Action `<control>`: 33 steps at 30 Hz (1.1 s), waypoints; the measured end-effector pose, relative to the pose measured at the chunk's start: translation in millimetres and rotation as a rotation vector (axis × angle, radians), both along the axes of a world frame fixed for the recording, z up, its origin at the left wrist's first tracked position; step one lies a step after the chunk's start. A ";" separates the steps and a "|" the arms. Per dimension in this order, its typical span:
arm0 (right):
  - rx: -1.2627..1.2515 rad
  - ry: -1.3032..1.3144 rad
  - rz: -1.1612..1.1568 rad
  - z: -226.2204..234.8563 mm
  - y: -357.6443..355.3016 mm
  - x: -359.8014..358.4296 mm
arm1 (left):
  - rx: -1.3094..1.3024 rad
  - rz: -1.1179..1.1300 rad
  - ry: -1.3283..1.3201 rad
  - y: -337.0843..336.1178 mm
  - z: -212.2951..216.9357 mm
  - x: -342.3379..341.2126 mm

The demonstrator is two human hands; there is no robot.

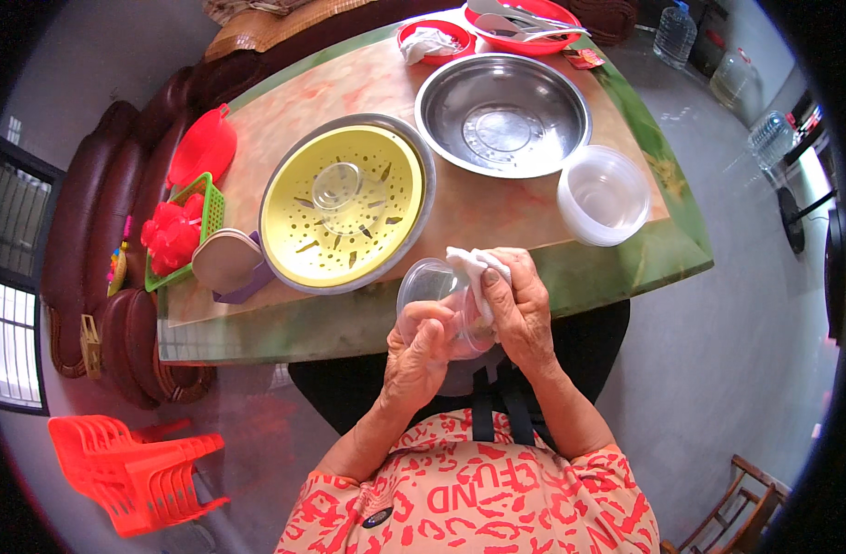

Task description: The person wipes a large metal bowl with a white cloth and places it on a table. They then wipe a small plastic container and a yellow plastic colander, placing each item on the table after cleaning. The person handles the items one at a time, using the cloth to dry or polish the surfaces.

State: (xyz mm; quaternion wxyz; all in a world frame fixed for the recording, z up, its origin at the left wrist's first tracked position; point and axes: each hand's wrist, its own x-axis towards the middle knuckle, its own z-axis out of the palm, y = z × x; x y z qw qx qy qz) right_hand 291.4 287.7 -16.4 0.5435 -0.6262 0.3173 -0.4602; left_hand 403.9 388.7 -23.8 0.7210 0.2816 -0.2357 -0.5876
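Between my two hands, in front of the table's near edge, a clear plastic bowl is held up. My left hand is closed on its near left side, fingers curled at the wall. A white cloth is gripped in my right hand, pressed at the bowl's right rim. Just beyond, a yellow colander sits in a steel basin, with a clear round container inside it. To the right stand nested clear plastic bowls.
A large steel basin lies mid-table. Behind it are a red bowl with a white cloth and a red basin holding utensils. At left are a green basket with red things and a red basin. Red stools stand lower left.
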 end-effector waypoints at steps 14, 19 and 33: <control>-0.851 0.185 0.023 32.9 17.8 -7.9 | 0.067 0.115 -0.328 15.3 -12.7 3.1; -0.562 0.178 0.270 33.4 -25.4 -13.0 | 0.057 -0.081 -0.545 17.0 -4.4 7.8; -0.264 0.089 0.732 16.7 -56.2 -13.4 | 0.130 -0.283 -0.601 9.6 30.3 16.5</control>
